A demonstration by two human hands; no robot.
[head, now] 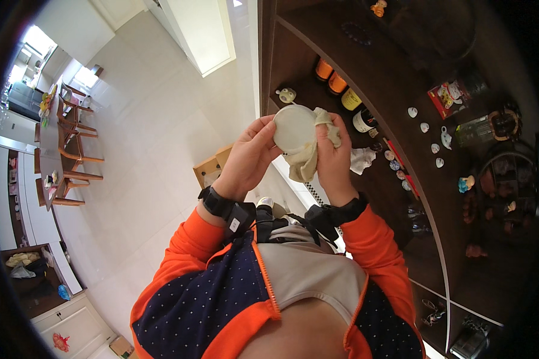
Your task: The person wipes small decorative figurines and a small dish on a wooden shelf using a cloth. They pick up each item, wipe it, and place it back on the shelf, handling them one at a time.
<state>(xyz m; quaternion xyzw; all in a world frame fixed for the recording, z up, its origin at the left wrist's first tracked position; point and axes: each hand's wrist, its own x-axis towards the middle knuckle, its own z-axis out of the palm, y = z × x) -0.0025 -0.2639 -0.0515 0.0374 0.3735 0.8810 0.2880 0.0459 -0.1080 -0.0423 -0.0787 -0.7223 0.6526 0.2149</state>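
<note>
A round, pale disc-like piece (296, 129), perhaps a lid or small dish, is held up between my two hands in front of the shelving. My left hand (250, 155) pinches its left rim between thumb and fingers. My right hand (334, 157) grips a cream cloth (306, 165) bunched against the disc's right edge, with the thumb in front. Part of the cloth hangs below the disc. The fingertips behind the disc are hidden.
Dark wooden shelving (386, 89) on the right carries bottles (363, 120), a small animal figurine (286, 95), tiny cups and a teapot (446, 137). An open cardboard box (213, 166) sits on the tiled floor. Chairs (74, 148) line a long table at left.
</note>
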